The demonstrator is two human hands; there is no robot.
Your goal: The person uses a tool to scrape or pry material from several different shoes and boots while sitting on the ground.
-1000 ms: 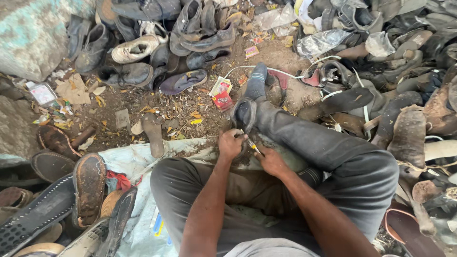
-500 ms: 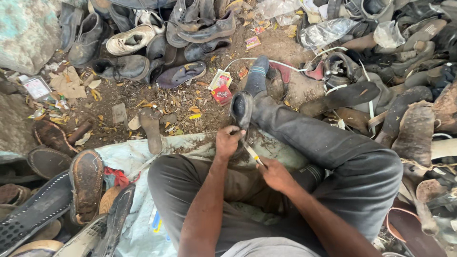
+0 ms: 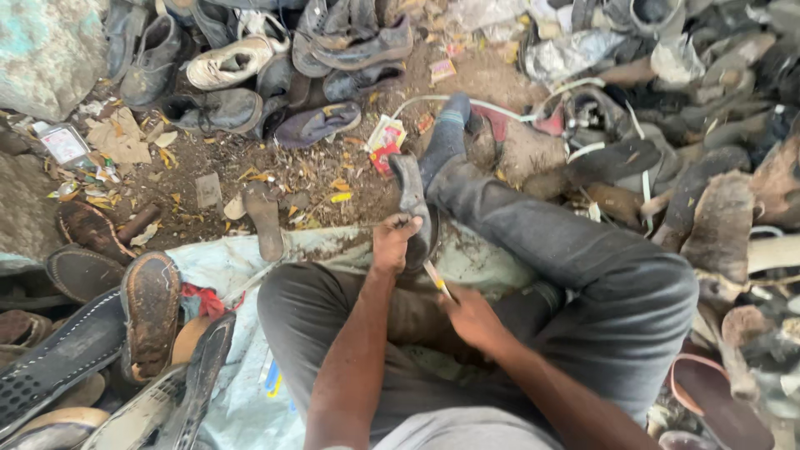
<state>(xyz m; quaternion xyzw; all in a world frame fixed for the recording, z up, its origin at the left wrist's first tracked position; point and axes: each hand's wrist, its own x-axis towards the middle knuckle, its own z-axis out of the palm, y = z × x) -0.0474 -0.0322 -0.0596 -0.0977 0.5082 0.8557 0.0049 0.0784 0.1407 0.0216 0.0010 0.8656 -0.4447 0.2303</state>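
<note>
- Nearest, our right hand (image 3: 471, 317) is closed around a thin yellow-handled tool (image 3: 437, 278) that points toward 11 o'clock.
- Just beyond, our left hand (image 3: 393, 242) grips the heel end of a dark shoe sole (image 3: 414, 204), which rests on edge against our right knee.
- Farther, at 12 o'clock, worn shoes (image 3: 275, 58) are piled on the dirt floor (image 3: 217, 158).

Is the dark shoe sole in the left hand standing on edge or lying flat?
On edge: the dark shoe sole shows its narrow side, gripped by the left hand.
</note>
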